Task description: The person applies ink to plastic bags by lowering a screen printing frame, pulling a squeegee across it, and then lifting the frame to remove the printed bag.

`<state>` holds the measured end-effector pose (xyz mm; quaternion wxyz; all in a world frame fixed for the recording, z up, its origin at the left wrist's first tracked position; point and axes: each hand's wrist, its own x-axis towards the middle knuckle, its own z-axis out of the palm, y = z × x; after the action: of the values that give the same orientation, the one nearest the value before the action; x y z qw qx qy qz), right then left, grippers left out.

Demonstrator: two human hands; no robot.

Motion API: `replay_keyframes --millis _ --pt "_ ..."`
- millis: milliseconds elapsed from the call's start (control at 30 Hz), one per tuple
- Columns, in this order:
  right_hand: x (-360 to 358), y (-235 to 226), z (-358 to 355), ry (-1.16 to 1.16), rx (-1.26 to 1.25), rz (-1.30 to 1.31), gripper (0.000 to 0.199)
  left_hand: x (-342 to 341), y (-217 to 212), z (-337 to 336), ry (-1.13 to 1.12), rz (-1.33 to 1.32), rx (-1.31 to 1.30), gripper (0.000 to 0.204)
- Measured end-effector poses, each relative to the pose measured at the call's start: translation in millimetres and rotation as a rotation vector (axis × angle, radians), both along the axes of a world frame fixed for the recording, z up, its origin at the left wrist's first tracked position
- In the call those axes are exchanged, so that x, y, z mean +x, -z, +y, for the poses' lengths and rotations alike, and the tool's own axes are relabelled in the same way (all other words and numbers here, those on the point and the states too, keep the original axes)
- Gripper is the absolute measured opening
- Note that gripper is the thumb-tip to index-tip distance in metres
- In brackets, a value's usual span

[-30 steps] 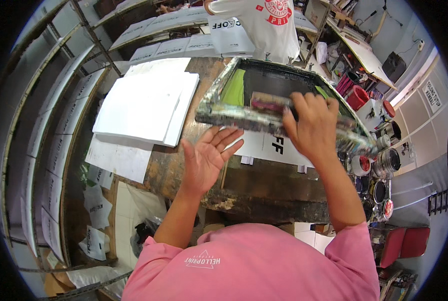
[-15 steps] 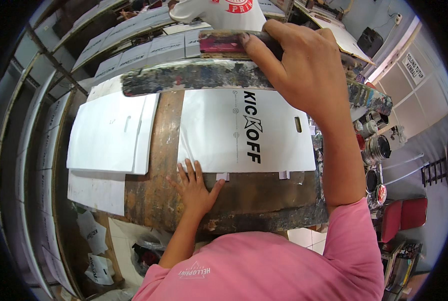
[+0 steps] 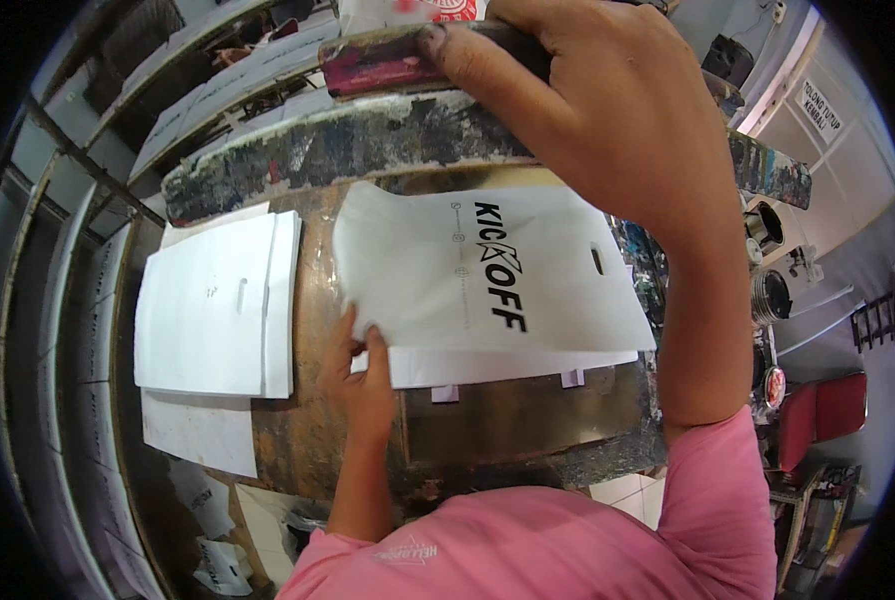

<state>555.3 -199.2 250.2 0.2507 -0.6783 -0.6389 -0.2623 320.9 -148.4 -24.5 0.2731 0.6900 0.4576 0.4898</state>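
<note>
A white plastic bag [image 3: 407, 255] with bold black lettering and a punched handle slot is partly lifted from the worktable. My left hand [image 3: 362, 370] pinches its near left corner between thumb and fingers. Under it shows the edge of another white sheet [image 3: 507, 368]. Above the bag, a paint-crusted printing screen frame [image 3: 337, 145] is tilted up. My right hand [image 3: 607, 110] is closed around an ink-stained squeegee [image 3: 382, 65] at the frame; its fingers are mostly hidden, so whether they also grip the frame does not show.
A stack of white bags [image 3: 202, 310] lies left on the brown worktable [image 3: 302, 440]. Small paper tabs [image 3: 445, 394] stick to the board. Ink cans [image 3: 767, 295] and a red chair [image 3: 822, 410] stand right. Racks [image 3: 102, 370] of printed bags line the left.
My left hand has gone from lying spread beside the bag to pinching its corner, and the bag has lifted and curled. The frame and squeegee have shifted left in the picture.
</note>
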Motion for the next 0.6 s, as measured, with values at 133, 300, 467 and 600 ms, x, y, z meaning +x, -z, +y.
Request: replay_keyframes --millis 133,300,467,600 --pt "12 16 3 -0.079 0.099 0.076 0.046 -57 16 26 -0.051 -0.270 -0.219 0.053" --pt "4 28 -7 -0.034 0.117 0.000 0.046 -173 14 98 -0.084 -0.133 -0.206 0.074" --pt "-6 34 -17 -0.015 0.084 0.054 0.044 -295 27 214 -0.134 -0.027 -0.272 0.072" --pt "-9 37 -22 -0.001 0.063 0.054 0.045 -351 10 296 -0.346 0.453 -0.428 0.088"
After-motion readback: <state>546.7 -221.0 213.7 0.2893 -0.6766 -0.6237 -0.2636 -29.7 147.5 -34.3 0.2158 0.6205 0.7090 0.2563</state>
